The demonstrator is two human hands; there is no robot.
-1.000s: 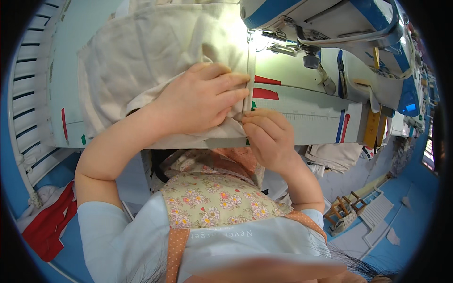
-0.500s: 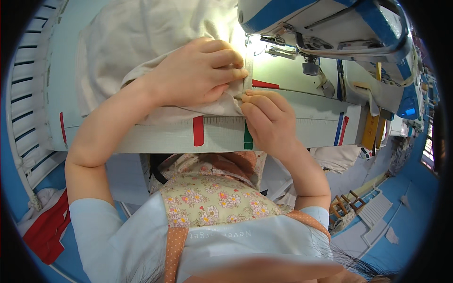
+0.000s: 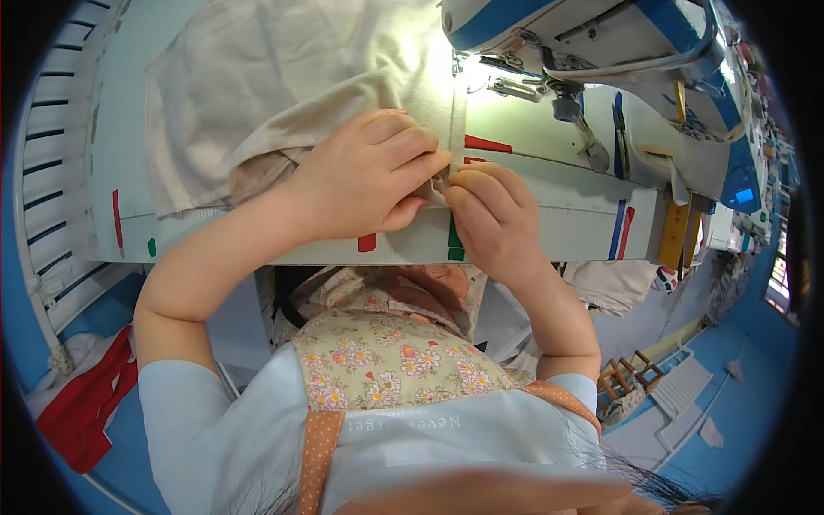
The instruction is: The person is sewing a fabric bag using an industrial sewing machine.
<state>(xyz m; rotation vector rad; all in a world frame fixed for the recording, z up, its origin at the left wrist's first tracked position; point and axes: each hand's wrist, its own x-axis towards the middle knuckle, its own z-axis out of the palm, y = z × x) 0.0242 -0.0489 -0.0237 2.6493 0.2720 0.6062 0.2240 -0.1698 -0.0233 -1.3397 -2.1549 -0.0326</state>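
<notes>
A cream-coloured piece of fabric lies across the sewing table, its right edge running up under the needle area of a blue and white sewing machine. My left hand rests on the fabric near that edge, thumb and fingers closed on the cloth. Close beside it, my right hand pinches the near end of the same edge. The two hands' fingertips almost meet there, and they hide part of the cloth. A fold stands raised to the left of my left wrist.
Red tape and green tape mark the table. A white slatted rack stands at the left, with red and white cloth below it. A yellow metal piece sits at the table's right end.
Both hands have come nearer to me along the fabric edge, the left one more. The raised fold left of my wrist shows more openly now.
</notes>
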